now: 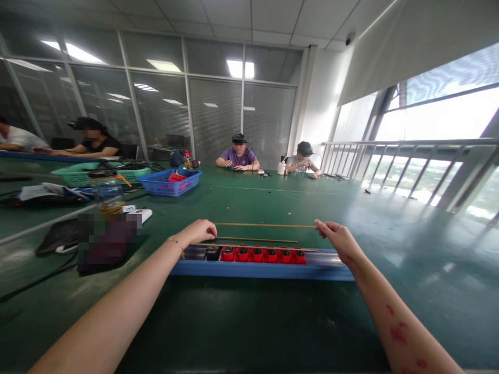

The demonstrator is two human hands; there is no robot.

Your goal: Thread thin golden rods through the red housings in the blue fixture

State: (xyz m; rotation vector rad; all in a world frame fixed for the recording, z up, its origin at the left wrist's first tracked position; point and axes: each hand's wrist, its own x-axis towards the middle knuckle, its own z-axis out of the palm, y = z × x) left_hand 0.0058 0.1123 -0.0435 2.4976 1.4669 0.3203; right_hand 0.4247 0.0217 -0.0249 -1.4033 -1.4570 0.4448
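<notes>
A thin, pale wooden-looking stick (265, 225) stretches level between my two hands above the table. My left hand (201, 230) is closed at its left end, and my right hand (331, 232) pinches the right end between thumb and fingers. Below lies a second thin stick (257, 239), close to the left fingertips. A third stick (280, 249) rests along the top of a long blue tray (265, 270). In the tray stand several red box-like pieces (256, 254) with dark tops, in a row, and one black piece (213, 253) at their left.
A blue basket (171, 184) and a green basket (74, 175) stand at the left, near a clear jar (109, 195). A dark pouch (113, 241) and a cable lie nearer. Two people sit across the green table (249, 317); others sit far left.
</notes>
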